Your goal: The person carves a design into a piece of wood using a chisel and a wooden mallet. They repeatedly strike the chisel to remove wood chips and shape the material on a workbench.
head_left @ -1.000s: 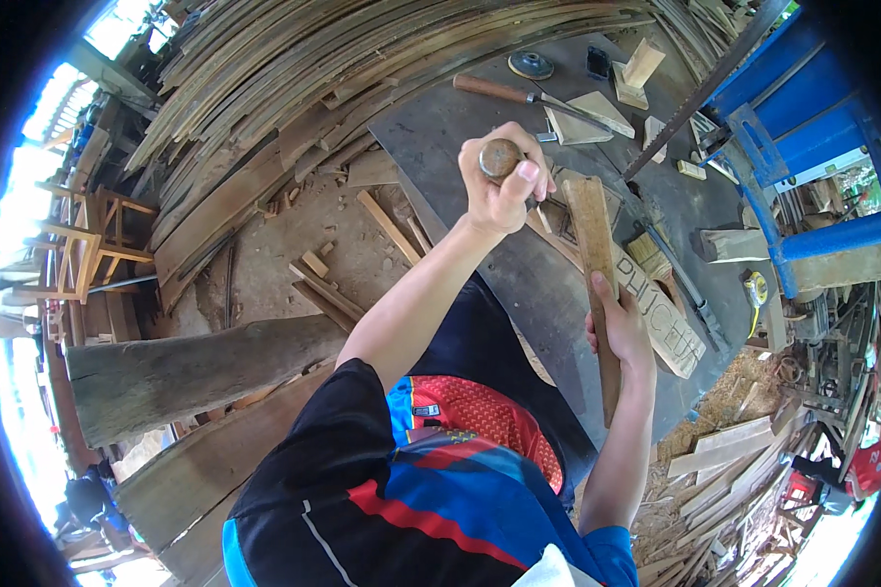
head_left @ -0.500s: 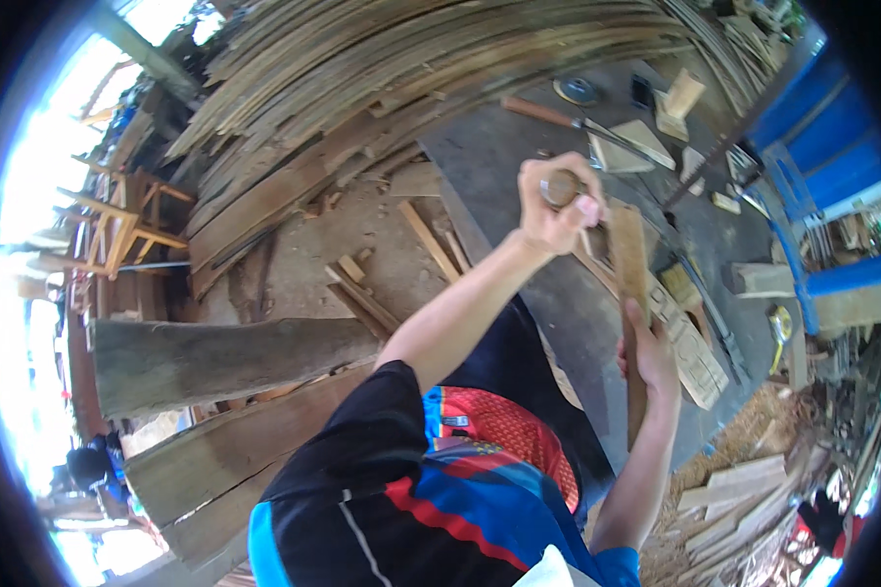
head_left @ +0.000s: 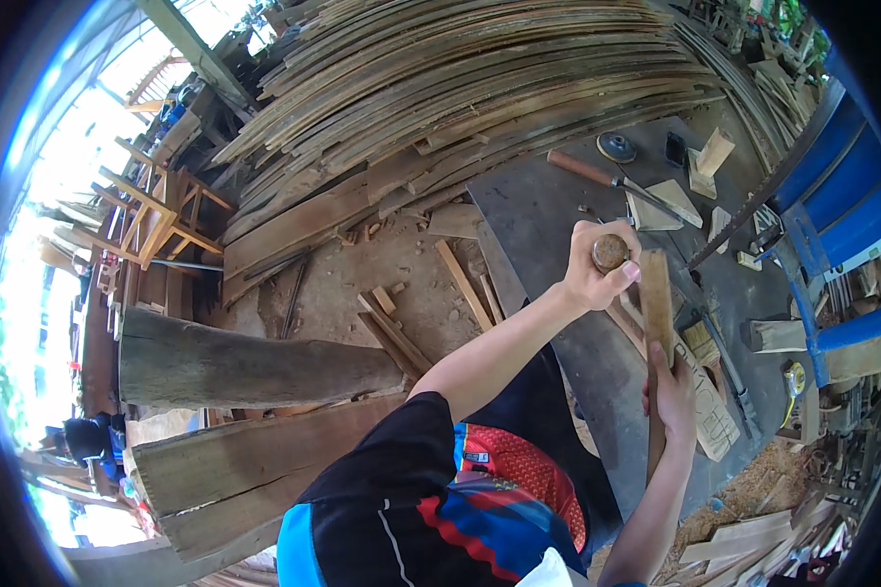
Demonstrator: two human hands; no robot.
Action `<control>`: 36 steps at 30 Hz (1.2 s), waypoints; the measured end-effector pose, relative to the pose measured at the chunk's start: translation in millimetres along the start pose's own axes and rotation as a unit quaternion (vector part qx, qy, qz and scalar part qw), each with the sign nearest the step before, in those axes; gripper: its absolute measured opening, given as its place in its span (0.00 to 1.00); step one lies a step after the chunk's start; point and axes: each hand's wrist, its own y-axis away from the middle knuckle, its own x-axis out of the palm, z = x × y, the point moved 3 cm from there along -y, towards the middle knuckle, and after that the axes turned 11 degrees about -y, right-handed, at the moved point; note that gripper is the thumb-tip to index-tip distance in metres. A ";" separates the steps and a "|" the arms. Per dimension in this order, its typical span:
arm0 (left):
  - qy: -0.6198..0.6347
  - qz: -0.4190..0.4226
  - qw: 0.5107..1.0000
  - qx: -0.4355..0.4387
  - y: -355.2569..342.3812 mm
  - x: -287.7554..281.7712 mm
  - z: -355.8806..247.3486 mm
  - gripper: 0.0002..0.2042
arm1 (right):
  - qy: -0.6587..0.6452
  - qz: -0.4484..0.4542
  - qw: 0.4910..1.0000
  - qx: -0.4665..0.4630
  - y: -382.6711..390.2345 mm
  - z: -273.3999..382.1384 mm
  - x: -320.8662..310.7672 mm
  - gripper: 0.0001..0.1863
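Observation:
My left hand [head_left: 597, 284] is closed around a round wooden handle [head_left: 611, 253], seen end-on from above; the tool's lower part is mostly hidden under the fist. Beside it stands a long, narrow wooden bar [head_left: 654, 313], its top end close to the left fingers. Lower down, my right hand [head_left: 673, 401] is wrapped around this bar. Partly behind the bar and right hand lies a pale wooden block [head_left: 713, 416] with shapes outlined on its face. A brush [head_left: 701, 344] and a long dark metal tool [head_left: 732, 370] are to the right of the hands.
The dark worktable [head_left: 597, 391] carries a wooden-handled tool [head_left: 582, 168], a grinding disc [head_left: 616, 148], wood offcuts [head_left: 664, 207] and a tape measure [head_left: 794, 380]. Stacked planks [head_left: 440, 98] fill the background. A blue chair [head_left: 832, 235] is at right, thick boards [head_left: 255, 362] at left.
The whole view has shifted, so the table and hands appear lower and farther right. Both grips are the same, and the bar has moved slightly left relative to the table.

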 end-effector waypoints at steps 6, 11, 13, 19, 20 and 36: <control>-0.016 -0.014 1.000 -0.006 4.2 -12.2 -13.6 0.21 | 0.123 -0.081 0.985 -0.096 -32.7 28.8 7.3 0.41; -0.010 -0.022 0.999 -0.031 16.2 -21.4 -16.4 0.21 | 0.202 -0.080 0.957 -0.194 -60.5 32.0 12.0 0.45; -0.015 -0.033 0.998 -0.042 21.5 -26.2 -21.5 0.21 | 0.247 -0.059 0.955 -0.151 -60.0 43.2 17.4 0.42; -0.006 -0.063 0.995 -0.081 37.1 -30.6 -35.0 0.22 | 0.369 -0.103 0.900 -0.208 -55.5 52.2 15.4 0.30; 0.000 -0.064 0.994 -0.088 39.4 -32.0 -35.5 0.23 | 0.363 -0.096 0.903 -0.209 -56.3 56.0 10.4 0.30; 0.072 -0.128 0.973 -0.179 64.4 -35.1 -50.2 0.20 | 0.371 0.096 0.900 -0.209 -140.1 71.0 -4.3 0.45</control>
